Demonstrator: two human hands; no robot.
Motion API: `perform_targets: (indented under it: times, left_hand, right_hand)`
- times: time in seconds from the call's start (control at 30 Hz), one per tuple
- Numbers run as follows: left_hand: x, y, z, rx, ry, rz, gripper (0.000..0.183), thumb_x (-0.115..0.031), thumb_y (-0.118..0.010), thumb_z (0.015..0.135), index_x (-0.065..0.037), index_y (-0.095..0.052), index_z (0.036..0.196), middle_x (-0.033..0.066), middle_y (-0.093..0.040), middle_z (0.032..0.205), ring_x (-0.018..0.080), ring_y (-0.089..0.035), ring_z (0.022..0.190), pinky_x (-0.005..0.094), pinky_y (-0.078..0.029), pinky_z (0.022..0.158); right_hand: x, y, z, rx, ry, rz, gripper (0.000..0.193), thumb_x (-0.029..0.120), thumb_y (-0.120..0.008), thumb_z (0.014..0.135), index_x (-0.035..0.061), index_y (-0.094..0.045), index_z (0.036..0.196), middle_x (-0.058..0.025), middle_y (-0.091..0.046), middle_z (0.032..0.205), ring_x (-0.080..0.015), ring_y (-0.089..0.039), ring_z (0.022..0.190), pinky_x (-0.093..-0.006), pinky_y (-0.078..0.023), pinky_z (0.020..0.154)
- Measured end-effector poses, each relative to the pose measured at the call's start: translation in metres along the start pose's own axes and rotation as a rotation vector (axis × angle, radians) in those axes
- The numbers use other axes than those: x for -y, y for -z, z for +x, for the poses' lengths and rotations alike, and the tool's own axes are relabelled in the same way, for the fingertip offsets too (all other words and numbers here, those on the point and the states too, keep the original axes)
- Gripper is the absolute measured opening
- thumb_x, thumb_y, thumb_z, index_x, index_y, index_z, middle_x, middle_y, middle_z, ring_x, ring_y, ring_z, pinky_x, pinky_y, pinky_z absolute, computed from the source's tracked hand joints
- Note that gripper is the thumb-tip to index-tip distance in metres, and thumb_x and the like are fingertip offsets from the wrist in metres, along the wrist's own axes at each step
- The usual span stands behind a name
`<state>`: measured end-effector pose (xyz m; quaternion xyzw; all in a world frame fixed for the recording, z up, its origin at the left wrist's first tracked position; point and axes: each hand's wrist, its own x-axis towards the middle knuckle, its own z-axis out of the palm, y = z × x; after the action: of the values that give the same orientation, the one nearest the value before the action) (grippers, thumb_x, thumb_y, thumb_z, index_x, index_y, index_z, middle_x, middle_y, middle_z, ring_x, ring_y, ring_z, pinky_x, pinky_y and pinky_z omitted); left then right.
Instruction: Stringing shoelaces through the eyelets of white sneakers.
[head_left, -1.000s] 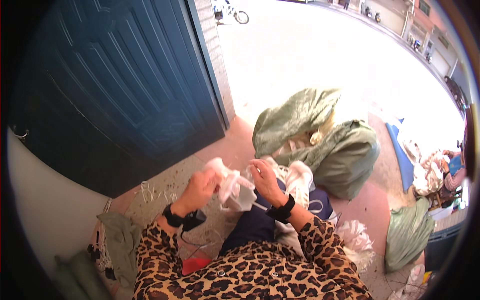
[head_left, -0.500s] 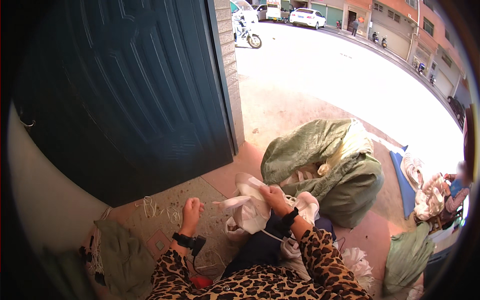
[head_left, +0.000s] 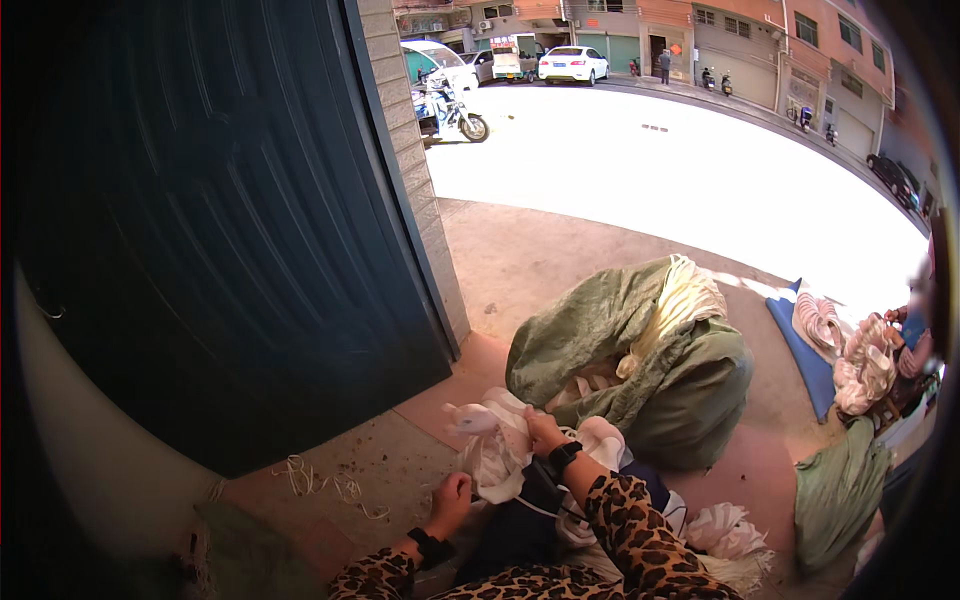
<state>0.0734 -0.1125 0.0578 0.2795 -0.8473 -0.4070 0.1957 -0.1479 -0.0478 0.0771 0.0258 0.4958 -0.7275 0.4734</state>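
Observation:
My right hand (head_left: 543,430) is closed on the upper edge of a crumpled piece of white cloth (head_left: 497,455) above my lap. Just left of the cloth's lower part is my left hand (head_left: 451,504), its fingers curled; what they hold, if anything, is hidden. More white cloth (head_left: 602,440) lies by my right forearm, and a white cord crosses the dark fabric on my lap (head_left: 510,535). Beyond my hands stands a big green woven sack (head_left: 690,380), its mouth showing pale bundled material (head_left: 685,305).
A dark blue door (head_left: 230,230) rises on the left. Loose white cords (head_left: 300,478) lie on the floor by it. At right are a white fringed bundle (head_left: 730,535), a green sack (head_left: 840,490), a blue sheet (head_left: 800,350) and another person beside pinkish-white bundles (head_left: 865,370). Vehicles stand across the street.
My left hand has moved right, close to the white cloth. My right hand keeps its hold. The view has tilted up, showing more street.

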Motion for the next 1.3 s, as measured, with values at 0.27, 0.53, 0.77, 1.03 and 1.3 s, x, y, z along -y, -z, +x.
perform_targets:
  times: [0.27,0.53,0.77,1.03,1.3]
  left_hand:
    - [-0.019,-0.049,0.020,0.394,0.054,-0.038,0.039,-0.025,-0.048,0.086,0.001,-0.041,0.115,0.0195,-0.048,0.111,0.0326,-0.048,0.103,0.0336,-0.039,0.086]
    - [0.003,-0.028,0.033,0.906,0.090,0.297,0.050,-0.046,-0.044,0.086,0.001,-0.057,0.098,0.0171,-0.058,0.090,0.0252,-0.055,0.086,0.0317,-0.042,0.075]
    - [-0.116,0.002,0.104,0.917,-0.128,0.307,0.042,-0.037,-0.067,0.069,0.002,-0.057,0.054,0.0083,-0.050,0.047,0.0128,-0.047,0.044,0.0301,-0.039,0.045]
    - [-0.215,0.062,0.121,0.536,-0.440,0.336,0.035,-0.023,-0.071,0.068,0.000,-0.054,0.049,-0.0013,-0.044,0.043,0.0046,-0.039,0.041,0.0230,-0.032,0.038]
    - [-0.264,0.102,0.215,0.064,0.042,-0.321,0.029,-0.019,-0.067,0.074,-0.010,-0.045,0.058,-0.0038,-0.033,0.044,0.0082,-0.027,0.034,0.0265,-0.028,0.035]
  right_hand:
    - [0.018,0.002,-0.040,0.310,0.443,-0.385,0.051,0.021,-0.057,0.082,-0.0071,-0.039,0.120,-0.0166,-0.049,0.114,-0.0227,-0.048,0.107,-0.0298,-0.040,0.087]
    - [-0.010,0.178,-0.168,-0.171,0.222,-0.343,0.019,0.015,-0.052,0.085,0.0004,-0.056,0.097,-0.0024,-0.059,0.080,-0.0082,-0.054,0.071,-0.0217,-0.044,0.064]
    - [-0.061,0.175,-0.211,0.205,-0.242,-0.459,0.030,0.029,-0.049,0.088,0.0010,-0.059,0.095,-0.0060,-0.063,0.086,-0.0116,-0.060,0.071,-0.0228,-0.049,0.059]
    - [-0.047,0.126,-0.215,0.109,0.364,-0.682,0.032,0.027,-0.056,0.083,-0.0015,-0.053,0.096,-0.0096,-0.058,0.087,-0.0166,-0.055,0.086,-0.0280,-0.044,0.075]
    - [0.025,0.056,-0.117,0.085,0.686,-0.617,0.079,0.020,-0.065,0.072,-0.0027,-0.018,0.132,-0.0195,-0.041,0.119,-0.0255,-0.041,0.110,-0.0319,-0.034,0.093]
